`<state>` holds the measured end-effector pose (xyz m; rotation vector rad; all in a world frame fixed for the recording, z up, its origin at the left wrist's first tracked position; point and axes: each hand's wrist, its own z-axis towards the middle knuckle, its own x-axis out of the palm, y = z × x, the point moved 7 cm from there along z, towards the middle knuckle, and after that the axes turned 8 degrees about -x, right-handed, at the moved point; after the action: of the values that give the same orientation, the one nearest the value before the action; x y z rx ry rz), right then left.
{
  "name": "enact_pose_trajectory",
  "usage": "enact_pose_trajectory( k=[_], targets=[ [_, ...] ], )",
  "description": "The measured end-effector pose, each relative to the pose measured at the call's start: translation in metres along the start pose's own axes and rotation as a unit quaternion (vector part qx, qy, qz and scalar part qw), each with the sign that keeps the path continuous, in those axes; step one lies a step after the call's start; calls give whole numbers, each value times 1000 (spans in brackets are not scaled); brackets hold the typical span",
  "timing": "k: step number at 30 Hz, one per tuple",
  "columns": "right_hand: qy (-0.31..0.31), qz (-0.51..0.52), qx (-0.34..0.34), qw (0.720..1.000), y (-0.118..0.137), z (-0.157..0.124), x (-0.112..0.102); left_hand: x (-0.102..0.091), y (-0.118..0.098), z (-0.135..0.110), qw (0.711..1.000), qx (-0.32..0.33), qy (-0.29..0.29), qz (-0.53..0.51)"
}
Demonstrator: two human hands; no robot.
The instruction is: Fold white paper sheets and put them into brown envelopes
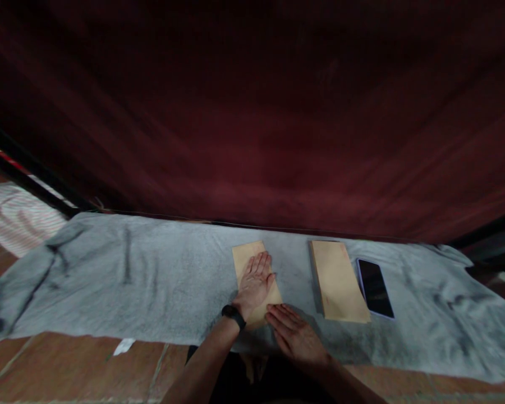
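A brown paper envelope (241, 259) lies on a grey cloth (185, 280), slanting slightly. Across its middle my left hand (256, 283) rests flat with the fingers stretched out, covering part of the paper. A dark band circles that wrist. My right hand (297, 336) lies flat at the envelope's lower right edge, fingers extended and the tips touching or just over the paper. Neither hand grips anything. To the right sits a neat stack of similar brown envelopes (339, 280), apart from both hands.
A phone (376, 289) in a light purple case lies beside the stack. Behind the cloth hangs a dark red curtain (252, 151). Tiled floor (67, 370) shows in front, with a white scrap (124, 347) on it. Striped fabric (19, 216) is at the far left.
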<state>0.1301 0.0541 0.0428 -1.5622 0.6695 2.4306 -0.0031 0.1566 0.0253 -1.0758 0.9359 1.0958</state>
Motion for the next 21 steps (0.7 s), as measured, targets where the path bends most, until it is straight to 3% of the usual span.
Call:
enact_pose_trajectory(
  k=[11,21],
  targets=[
    [5,25,-17,1000,1,-8,-4,-15,-20,-52,997,29,58,-35],
    [8,73,3,997,-11,-21,-1,-32,-29,-89,995,68,50,-54]
  ],
)
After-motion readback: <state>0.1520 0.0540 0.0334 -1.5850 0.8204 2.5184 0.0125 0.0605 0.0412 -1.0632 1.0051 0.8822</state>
